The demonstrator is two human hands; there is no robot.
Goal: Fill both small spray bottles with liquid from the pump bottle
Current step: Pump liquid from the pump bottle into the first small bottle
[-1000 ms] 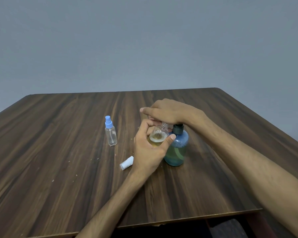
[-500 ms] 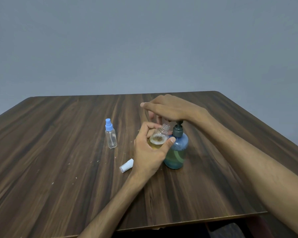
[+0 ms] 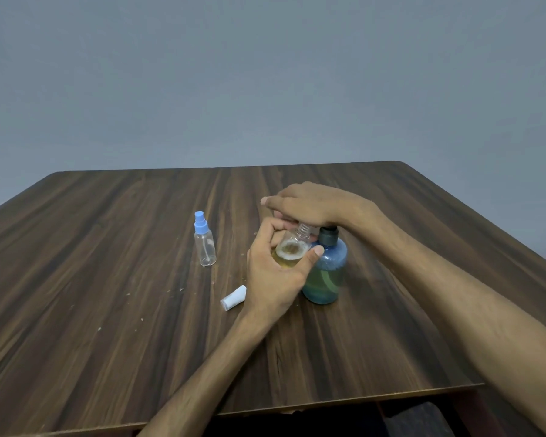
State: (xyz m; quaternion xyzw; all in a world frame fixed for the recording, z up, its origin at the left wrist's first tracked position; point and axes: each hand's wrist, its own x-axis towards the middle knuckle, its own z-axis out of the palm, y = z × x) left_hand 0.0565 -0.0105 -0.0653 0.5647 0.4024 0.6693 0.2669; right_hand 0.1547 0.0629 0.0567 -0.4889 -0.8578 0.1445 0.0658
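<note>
Capped spray bottle [image 3: 205, 244]: upright on desk [image 3: 108, 310], far left.
White cap [image 3: 233, 298]: on its side, nearer the front edge.
Left hand [image 3: 275, 279]: fingers curled round open spray bottle [image 3: 292, 250] — part-filled, foamy.
Right hand [image 3: 312, 206]: fingers straight, pressing down on pump bottle [image 3: 327, 275].

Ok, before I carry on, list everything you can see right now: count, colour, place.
pump bottle: one, blue-green with a dark collar, standing mid-table.
open spray bottle: one, clear with yellowish foamy liquid, uncapped, held beside the pump bottle.
capped spray bottle: one, clear with a blue spray top, upright, left of the hands.
white cap: one, white, lying on its side by the left wrist.
table: one, dark wood.
wall: grey, behind the table.
left hand: grips the open spray bottle.
right hand: lies flat over the pump bottle's top.
</note>
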